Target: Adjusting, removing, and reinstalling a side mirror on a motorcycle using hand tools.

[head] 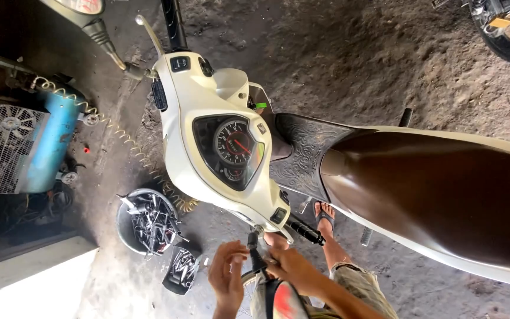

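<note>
Head view, looking down on a white scooter [208, 147] with a brown seat [444, 189], standing on a dirt floor [385, 71]. Both hands work at the near end of the handlebar, just below the black grip [305, 232]. Right hand [293, 269] is closed around a dark stalk [255, 251], apparently a mirror stem, which rises toward its mount beside the grip; the closed hold steadies the stalk upright. Left hand [228, 272] is open, fingers spread and curled, next to the stalk but apparently not gripping it. A red-and-white rounded part [284, 301], possibly the mirror head, lies below the hands. A sandalled foot [324, 214] stands close against the scooter. A bowl of tools [149, 221] and a smaller tray [183, 269] sit on the floor near the left hand, within reach. A blue compressor [30, 147] with coiled hose [125, 136] stands well apart.
</note>
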